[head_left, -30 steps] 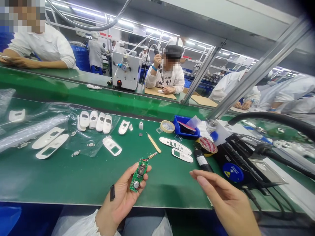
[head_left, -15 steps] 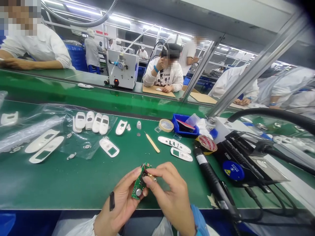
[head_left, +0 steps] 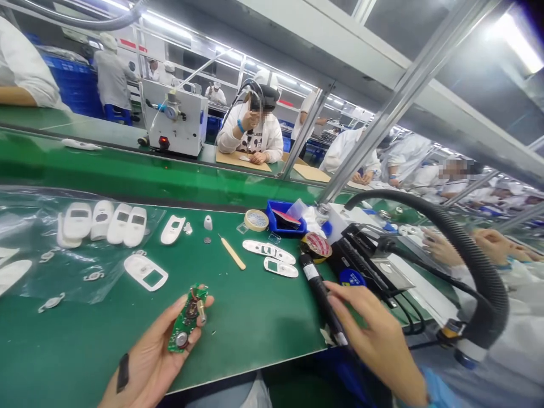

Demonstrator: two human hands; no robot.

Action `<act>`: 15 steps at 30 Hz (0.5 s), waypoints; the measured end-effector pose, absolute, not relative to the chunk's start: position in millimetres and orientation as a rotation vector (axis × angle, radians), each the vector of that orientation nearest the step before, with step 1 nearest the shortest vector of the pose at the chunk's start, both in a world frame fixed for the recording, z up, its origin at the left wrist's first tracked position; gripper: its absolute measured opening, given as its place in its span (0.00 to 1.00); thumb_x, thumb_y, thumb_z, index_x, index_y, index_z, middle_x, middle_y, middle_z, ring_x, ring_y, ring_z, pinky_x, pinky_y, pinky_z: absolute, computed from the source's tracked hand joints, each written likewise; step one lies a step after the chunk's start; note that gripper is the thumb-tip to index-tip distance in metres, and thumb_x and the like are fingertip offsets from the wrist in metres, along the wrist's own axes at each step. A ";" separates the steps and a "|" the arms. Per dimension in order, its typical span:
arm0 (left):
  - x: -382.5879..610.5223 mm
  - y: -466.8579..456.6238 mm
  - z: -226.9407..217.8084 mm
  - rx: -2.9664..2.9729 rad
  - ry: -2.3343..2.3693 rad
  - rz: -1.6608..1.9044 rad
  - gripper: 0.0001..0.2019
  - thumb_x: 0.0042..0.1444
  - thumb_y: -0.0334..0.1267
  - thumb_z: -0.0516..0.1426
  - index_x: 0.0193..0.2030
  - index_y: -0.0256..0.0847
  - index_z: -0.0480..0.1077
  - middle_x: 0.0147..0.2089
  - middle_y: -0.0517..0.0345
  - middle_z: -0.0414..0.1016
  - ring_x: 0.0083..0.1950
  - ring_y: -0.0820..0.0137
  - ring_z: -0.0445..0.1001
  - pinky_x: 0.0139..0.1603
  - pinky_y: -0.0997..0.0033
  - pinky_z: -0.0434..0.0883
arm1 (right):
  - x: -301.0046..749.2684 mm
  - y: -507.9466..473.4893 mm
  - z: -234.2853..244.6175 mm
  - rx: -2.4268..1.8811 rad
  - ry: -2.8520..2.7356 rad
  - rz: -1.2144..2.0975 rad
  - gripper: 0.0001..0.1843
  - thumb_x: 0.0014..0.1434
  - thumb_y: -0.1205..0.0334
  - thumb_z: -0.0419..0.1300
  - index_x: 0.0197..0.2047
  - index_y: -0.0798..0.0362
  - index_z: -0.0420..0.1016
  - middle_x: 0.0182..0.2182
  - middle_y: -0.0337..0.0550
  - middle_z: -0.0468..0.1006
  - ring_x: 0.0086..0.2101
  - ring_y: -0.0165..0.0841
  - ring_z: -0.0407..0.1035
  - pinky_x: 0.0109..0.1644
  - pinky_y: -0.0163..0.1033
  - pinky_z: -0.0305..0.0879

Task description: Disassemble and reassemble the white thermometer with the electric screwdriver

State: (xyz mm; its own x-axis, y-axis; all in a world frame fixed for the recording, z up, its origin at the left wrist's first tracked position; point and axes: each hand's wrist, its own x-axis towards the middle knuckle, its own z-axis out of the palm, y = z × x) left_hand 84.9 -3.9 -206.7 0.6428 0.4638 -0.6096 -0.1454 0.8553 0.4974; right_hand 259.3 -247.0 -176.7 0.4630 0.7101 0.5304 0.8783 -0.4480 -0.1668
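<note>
The person's left hand [head_left: 148, 357] is open with the palm up, and its fingers [head_left: 203, 301] curl a little around the edge of a green circuit board [head_left: 186, 318]. The board sits on those fingers, so the hand is holding it. A small shiny metal tube [head_left: 201, 312] and a round silver part [head_left: 182, 339] are on the board. The right hand [head_left: 378, 345] is over on the other side, and its fingers [head_left: 340, 292] are loose and not closed around anything. A black soldering iron [head_left: 317, 300] lies right under those fingers, but I cannot tell if they touch it. Past the left fingers, a thin wooden stick [head_left: 232, 252] lies on the green bench mat [head_left: 255, 334]. A white plastic cover with a square hole [head_left: 143, 272] lies to the left of the stick. Past the right fingers are two white plastic strips [head_left: 269, 251], a roll of tape [head_left: 256, 220] and a blue tray [head_left: 285, 218]. White plastic shells [head_left: 102, 224] sit in a row on a clear bag [head_left: 29, 238], far past the left fingers. Across the bench, a co-worker [head_left: 250, 130] in a white top sits with one hand raised.
</note>
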 end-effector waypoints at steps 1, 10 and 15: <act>83.7 -1.6 -208.0 0.437 0.808 0.365 0.09 0.53 0.23 0.53 0.41 0.28 0.68 0.39 0.40 0.73 0.27 0.72 0.70 0.20 0.76 0.71 | 271.9 -259.0 -179.0 -2.375 -1.401 -0.562 0.15 0.58 0.67 0.51 0.48 0.52 0.67 0.37 0.46 0.73 0.37 0.35 0.68 0.40 0.40 0.68; 71.9 0.7 -212.4 0.459 0.803 0.453 0.09 0.54 0.23 0.52 0.43 0.25 0.65 0.40 0.38 0.71 0.27 0.75 0.70 0.22 0.79 0.72 | 328.9 -279.2 -203.1 -2.460 -2.466 -0.578 0.34 0.48 0.84 0.44 0.53 0.46 0.64 0.57 0.46 0.62 0.54 0.41 0.60 0.48 0.49 0.66; 69.3 1.4 -215.1 0.451 0.758 0.431 0.09 0.54 0.25 0.53 0.42 0.26 0.66 0.41 0.38 0.72 0.29 0.74 0.71 0.24 0.79 0.72 | 331.5 -280.7 -204.9 -2.280 -2.365 -0.499 0.26 0.54 0.79 0.44 0.51 0.46 0.66 0.54 0.46 0.66 0.53 0.38 0.61 0.49 0.47 0.65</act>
State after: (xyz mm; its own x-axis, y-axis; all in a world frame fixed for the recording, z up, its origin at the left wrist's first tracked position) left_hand 69.3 1.4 -215.1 0.6496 0.5226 -0.5521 -0.2078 0.8206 0.5323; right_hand 331.5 -280.7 -204.9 -0.0495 0.9958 0.0764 0.9419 0.0211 0.3353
